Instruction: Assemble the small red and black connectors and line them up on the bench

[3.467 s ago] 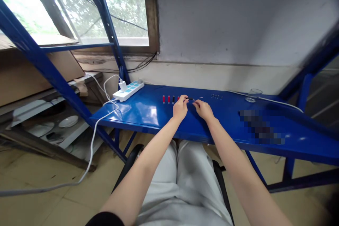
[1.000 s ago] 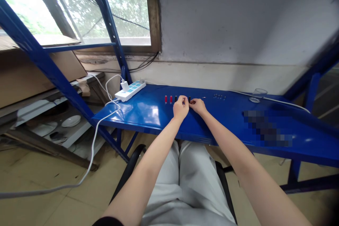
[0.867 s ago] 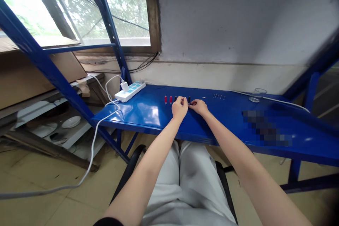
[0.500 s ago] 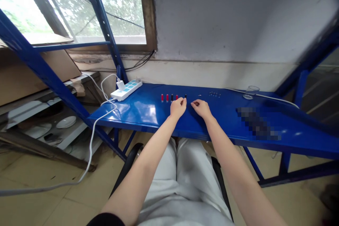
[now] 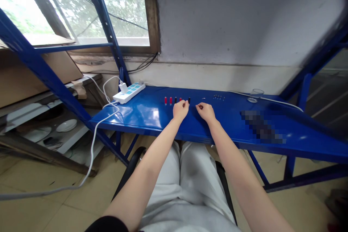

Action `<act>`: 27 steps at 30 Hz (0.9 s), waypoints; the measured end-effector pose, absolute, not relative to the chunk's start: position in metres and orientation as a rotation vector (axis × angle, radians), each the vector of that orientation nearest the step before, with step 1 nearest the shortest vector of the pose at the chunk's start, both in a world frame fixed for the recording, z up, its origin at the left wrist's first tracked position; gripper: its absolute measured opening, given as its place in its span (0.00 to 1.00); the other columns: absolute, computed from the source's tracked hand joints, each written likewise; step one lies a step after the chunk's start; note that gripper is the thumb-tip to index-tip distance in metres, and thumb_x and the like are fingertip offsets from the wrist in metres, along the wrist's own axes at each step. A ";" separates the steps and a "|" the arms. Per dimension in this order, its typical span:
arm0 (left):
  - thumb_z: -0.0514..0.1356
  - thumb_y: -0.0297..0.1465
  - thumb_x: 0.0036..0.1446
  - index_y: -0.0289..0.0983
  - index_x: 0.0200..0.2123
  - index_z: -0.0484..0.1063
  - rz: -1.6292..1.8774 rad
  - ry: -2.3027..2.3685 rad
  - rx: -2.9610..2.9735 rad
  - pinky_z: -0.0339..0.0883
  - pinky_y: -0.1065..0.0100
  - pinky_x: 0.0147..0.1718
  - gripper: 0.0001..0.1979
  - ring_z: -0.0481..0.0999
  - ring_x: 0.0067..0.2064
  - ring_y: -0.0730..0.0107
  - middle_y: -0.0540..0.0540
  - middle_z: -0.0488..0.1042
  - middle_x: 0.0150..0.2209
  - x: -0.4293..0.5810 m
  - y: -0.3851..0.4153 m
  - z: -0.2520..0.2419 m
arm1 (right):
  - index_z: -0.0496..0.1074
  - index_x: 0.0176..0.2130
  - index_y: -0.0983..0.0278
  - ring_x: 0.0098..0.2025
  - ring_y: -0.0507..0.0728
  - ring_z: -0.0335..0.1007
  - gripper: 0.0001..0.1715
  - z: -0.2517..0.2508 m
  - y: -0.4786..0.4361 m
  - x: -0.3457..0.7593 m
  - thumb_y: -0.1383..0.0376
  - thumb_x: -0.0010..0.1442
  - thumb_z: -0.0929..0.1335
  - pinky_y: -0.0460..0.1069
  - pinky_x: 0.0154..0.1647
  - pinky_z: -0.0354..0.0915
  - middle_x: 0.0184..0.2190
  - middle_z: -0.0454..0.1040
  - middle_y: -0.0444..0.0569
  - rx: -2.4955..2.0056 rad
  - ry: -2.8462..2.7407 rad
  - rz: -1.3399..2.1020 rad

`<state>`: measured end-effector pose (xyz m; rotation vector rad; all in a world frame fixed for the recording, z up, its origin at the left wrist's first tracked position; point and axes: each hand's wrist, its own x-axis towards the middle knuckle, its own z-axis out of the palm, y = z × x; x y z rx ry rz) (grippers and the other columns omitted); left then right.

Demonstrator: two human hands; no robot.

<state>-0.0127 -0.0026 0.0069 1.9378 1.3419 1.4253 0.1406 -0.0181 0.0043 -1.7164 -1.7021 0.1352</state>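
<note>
Left hand [image 5: 180, 111] curled, fingertips bunched just below row of upright red and black terminals [image 5: 176, 100], near far edge of blue steel bench [image 5: 141, 114]. Right hand [image 5: 206, 112] curled nearby. Any grip: cannot tell.

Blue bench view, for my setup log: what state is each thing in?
Left hand: fingers pinched together beside the pegs; anything held is too small to see.
Right hand: fingertips pinched together; anything held is too small to see.
Red and black pegs: standing upright in a row.
Power strip: lying flat, white plug inserted.
Glass tumbler: standing upright.
</note>
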 end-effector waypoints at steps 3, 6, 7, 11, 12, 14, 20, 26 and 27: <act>0.49 0.38 0.57 0.37 0.16 0.55 1.421 1.336 1.934 0.52 0.72 0.24 0.19 0.61 0.20 0.75 0.52 0.61 0.15 -0.013 -0.004 0.009 | 0.72 0.28 0.62 0.27 0.54 0.67 0.14 0.003 -0.017 0.141 0.60 0.56 0.61 0.46 0.27 0.57 0.25 0.73 0.48 -1.690 -1.700 0.129; 0.49 0.38 0.57 0.37 0.16 0.55 1.431 1.323 1.926 0.52 0.72 0.24 0.19 0.61 0.20 0.75 0.52 0.61 0.15 -0.013 -0.006 0.010 | 0.72 0.28 0.62 0.27 0.54 0.67 0.13 0.003 -0.017 0.141 0.60 0.56 0.62 0.47 0.27 0.57 0.24 0.73 0.48 -1.673 -1.697 0.125; 0.49 0.38 0.57 0.37 0.16 0.55 1.435 1.319 1.923 0.52 0.72 0.24 0.19 0.61 0.20 0.75 0.52 0.61 0.15 -0.013 -0.006 0.010 | 0.72 0.28 0.62 0.27 0.54 0.67 0.13 0.003 -0.017 0.141 0.60 0.56 0.62 0.47 0.27 0.57 0.24 0.73 0.48 -1.670 -1.697 0.127; 0.50 0.38 0.57 0.37 0.16 0.57 1.451 1.298 1.909 0.52 0.72 0.24 0.19 0.62 0.21 0.75 0.52 0.61 0.15 -0.013 -0.004 0.009 | 0.72 0.27 0.62 0.27 0.55 0.67 0.13 0.003 -0.017 0.140 0.60 0.55 0.62 0.47 0.27 0.56 0.24 0.73 0.48 -1.665 -1.690 0.140; 0.50 0.38 0.57 0.37 0.17 0.58 1.456 1.289 1.902 0.53 0.72 0.24 0.19 0.62 0.21 0.75 0.51 0.62 0.15 -0.013 -0.004 0.009 | 0.72 0.27 0.62 0.27 0.55 0.67 0.13 0.003 -0.017 0.140 0.60 0.55 0.62 0.47 0.27 0.56 0.24 0.73 0.48 -1.663 -1.690 0.145; 0.50 0.38 0.57 0.37 0.16 0.58 1.472 1.272 1.875 0.53 0.72 0.24 0.19 0.62 0.20 0.75 0.51 0.61 0.15 -0.013 -0.004 0.008 | 0.72 0.28 0.62 0.27 0.55 0.68 0.13 0.003 -0.017 0.141 0.60 0.55 0.62 0.47 0.27 0.57 0.24 0.74 0.48 -1.657 -1.691 0.150; 0.51 0.39 0.57 0.36 0.18 0.62 1.626 1.211 1.649 0.54 0.73 0.24 0.19 0.62 0.20 0.77 0.52 0.61 0.15 -0.015 -0.001 0.009 | 0.73 0.30 0.62 0.29 0.54 0.68 0.12 -0.001 -0.013 0.141 0.62 0.55 0.62 0.47 0.30 0.59 0.27 0.75 0.49 -1.641 -1.717 0.160; 0.49 0.39 0.58 0.37 0.21 0.61 1.778 1.194 1.152 0.55 0.74 0.19 0.17 0.60 0.16 0.78 0.54 0.60 0.13 -0.020 0.005 0.012 | 0.73 0.37 0.62 0.41 0.58 0.66 0.12 -0.003 -0.004 0.128 0.62 0.56 0.63 0.51 0.39 0.58 0.37 0.74 0.51 -1.716 -1.854 0.030; 0.49 0.39 0.58 0.37 0.21 0.61 1.785 1.181 1.104 0.54 0.75 0.18 0.17 0.60 0.15 0.78 0.54 0.60 0.13 -0.020 0.005 0.012 | 0.73 0.37 0.62 0.43 0.59 0.65 0.12 -0.002 -0.002 0.126 0.61 0.56 0.63 0.53 0.40 0.58 0.39 0.73 0.51 -1.745 -1.867 0.015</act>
